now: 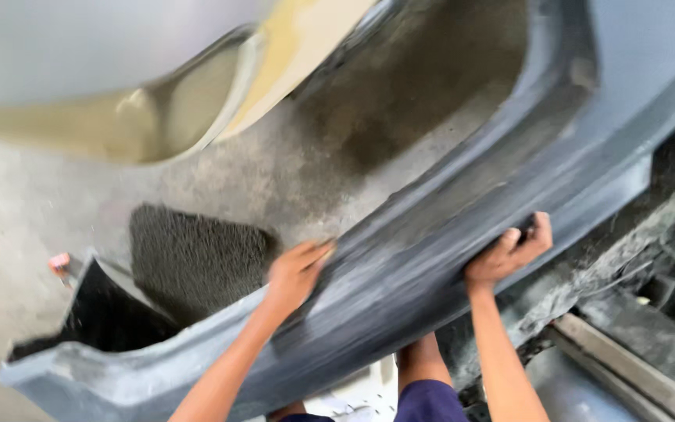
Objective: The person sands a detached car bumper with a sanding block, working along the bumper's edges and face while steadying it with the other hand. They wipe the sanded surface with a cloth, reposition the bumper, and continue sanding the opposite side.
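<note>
Both hands on the grey bumper (431,234), left hand (294,273) flat at 7 o'clock, fingers open, right hand (505,254) at 4 o'clock, fingers curled gripping its edge.

A grey concrete floor (33,211) (blurred in places) carries everything here. A dark, rough-textured mat (193,262) lies flat on it left of centre. Far behind, a larger dark patch (408,94) spreads over the floor. At the near right, a pale flat bar (634,367) lies slanted among dark debris.
</note>
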